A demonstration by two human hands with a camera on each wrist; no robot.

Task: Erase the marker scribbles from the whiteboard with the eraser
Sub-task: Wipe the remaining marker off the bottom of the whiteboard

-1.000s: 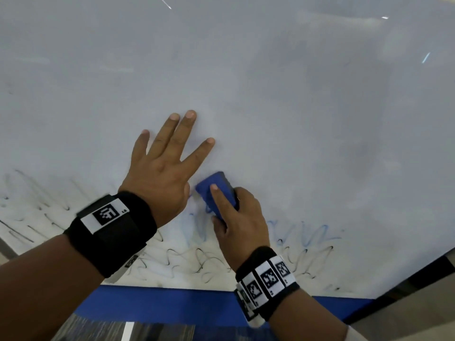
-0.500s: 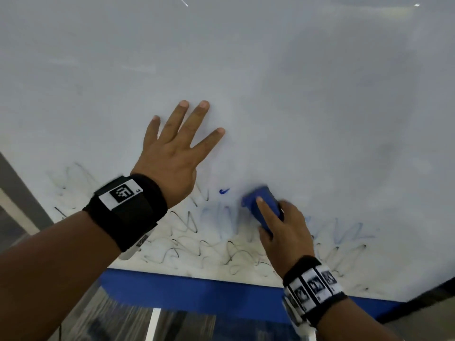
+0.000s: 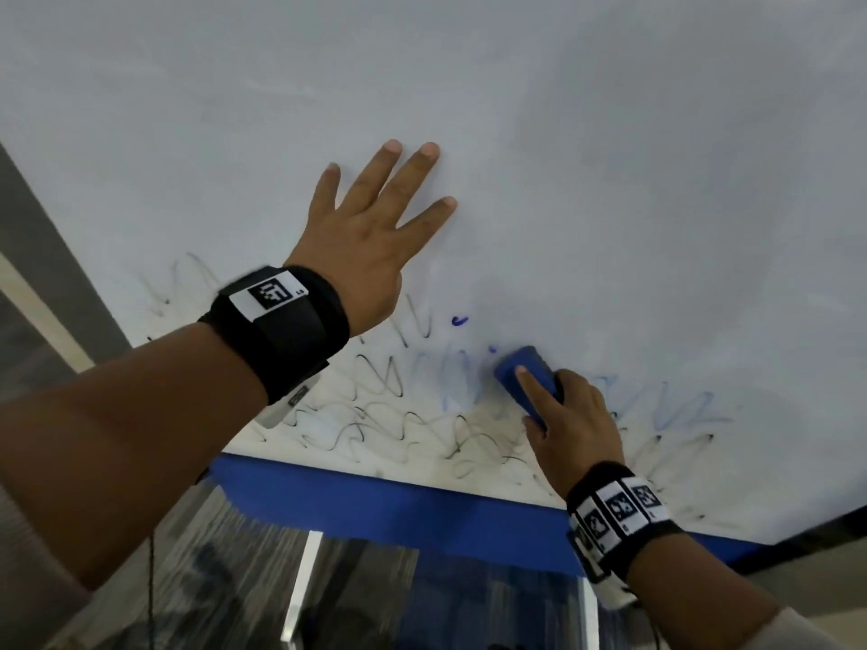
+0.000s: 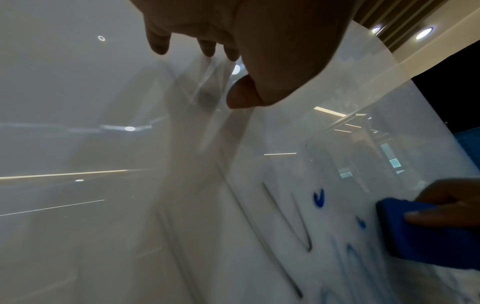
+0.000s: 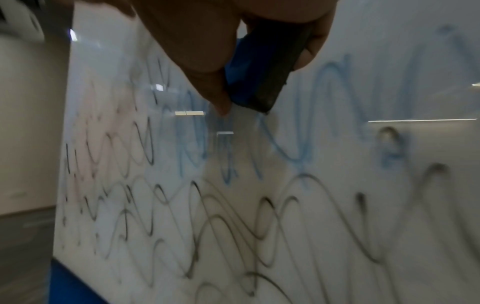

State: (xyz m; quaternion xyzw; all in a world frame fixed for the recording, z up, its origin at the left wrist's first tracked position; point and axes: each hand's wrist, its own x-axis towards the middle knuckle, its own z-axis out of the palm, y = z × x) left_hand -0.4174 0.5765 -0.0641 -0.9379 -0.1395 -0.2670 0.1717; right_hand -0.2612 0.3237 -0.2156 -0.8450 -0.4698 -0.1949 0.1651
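Note:
The whiteboard [image 3: 610, 180] fills the head view, its upper part wiped. Black and faded blue scribbles [image 3: 413, 424] run along its lower edge; a small dark blue mark [image 3: 460, 320] sits above them. My right hand [image 3: 570, 422] grips the blue eraser [image 3: 525, 372] and presses it on the board among the blue scribbles [image 5: 298, 148]. The eraser [image 5: 262, 72] shows a dark felt face in the right wrist view; in the left wrist view the eraser [image 4: 426, 236] sits at lower right. My left hand [image 3: 370, 236] lies flat on the board, fingers spread, up and left of the eraser.
A blue strip [image 3: 422, 509] runs along the board's bottom edge. Below it is blurred floor with a pale metal bar [image 3: 300, 588]. A grey wall edge [image 3: 51, 255] borders the board on the left.
The eraser and my right hand have slid to the right along the scribbles, leaving a small blue mark behind. The camera view shifted, and my left hand stays flat on the board.

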